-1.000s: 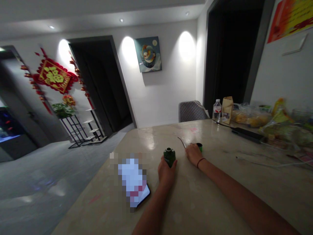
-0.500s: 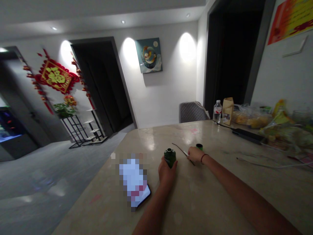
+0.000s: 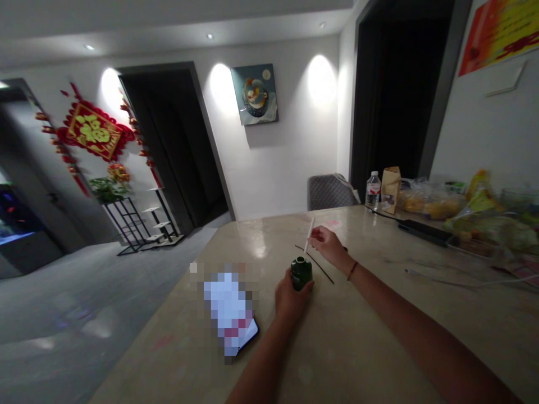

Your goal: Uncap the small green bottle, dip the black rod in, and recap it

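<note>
My left hand (image 3: 290,296) is wrapped round a small dark green bottle (image 3: 301,276) with a narrow open mouth, upright on the table. A slim white stick (image 3: 309,235) is pinched in my right hand (image 3: 326,242), held nearly upright with its lower end close to the bottle's mouth. Whether that end touches the rim I cannot tell. A thin dark stick (image 3: 322,268) lies slantwise on the table, between the bottle and my right forearm. Behind my right hand, a dark bit of a small round object (image 3: 346,249) shows; most of it is hidden.
A phone (image 3: 248,338), its screen blurred out, lies left of my left forearm on the table (image 3: 181,331). At the back right are a water bottle (image 3: 373,192), a paper bag (image 3: 391,189), bagged food (image 3: 433,203), a black power strip (image 3: 423,233) and a white cable (image 3: 458,283).
My right hand has lifted the white stick from the table and brought it left, upright over the bottle. My left hand has shifted the bottle slightly right. The dark stick stays lying.
</note>
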The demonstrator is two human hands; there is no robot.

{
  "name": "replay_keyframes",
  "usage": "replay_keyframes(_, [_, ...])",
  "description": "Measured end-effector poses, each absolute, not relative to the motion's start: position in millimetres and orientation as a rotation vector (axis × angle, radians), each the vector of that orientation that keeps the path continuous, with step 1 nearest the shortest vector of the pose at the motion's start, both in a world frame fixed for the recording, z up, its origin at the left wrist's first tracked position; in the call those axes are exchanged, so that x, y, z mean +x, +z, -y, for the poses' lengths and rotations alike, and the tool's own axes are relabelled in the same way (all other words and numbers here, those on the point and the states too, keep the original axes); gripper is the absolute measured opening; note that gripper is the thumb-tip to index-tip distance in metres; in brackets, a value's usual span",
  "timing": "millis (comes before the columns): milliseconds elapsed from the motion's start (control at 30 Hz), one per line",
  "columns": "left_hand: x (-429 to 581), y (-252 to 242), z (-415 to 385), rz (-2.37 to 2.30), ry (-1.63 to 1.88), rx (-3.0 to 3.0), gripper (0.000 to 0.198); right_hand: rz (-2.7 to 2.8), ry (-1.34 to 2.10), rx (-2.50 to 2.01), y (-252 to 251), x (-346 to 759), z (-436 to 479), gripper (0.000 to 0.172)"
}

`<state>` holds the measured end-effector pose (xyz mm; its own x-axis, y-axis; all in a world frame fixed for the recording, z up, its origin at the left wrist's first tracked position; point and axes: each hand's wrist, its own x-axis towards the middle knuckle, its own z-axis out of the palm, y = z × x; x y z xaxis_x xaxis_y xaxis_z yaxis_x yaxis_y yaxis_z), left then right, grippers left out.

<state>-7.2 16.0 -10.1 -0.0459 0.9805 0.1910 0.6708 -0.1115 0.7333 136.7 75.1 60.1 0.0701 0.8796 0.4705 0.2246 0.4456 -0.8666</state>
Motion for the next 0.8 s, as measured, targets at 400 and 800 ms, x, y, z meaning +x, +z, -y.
replay_keyframes(400, [-8, -12, -17, -1.691, 1.016, 1.795, 0.058, 1.763, 0.607, -1.125, 47, 126, -67, 0.011])
replay_keyframes(800, [-8, -12, -17, -1.684, 1.028, 1.803, 0.057, 1.807, 0.450, -1.307, 42, 132, -74, 0.020])
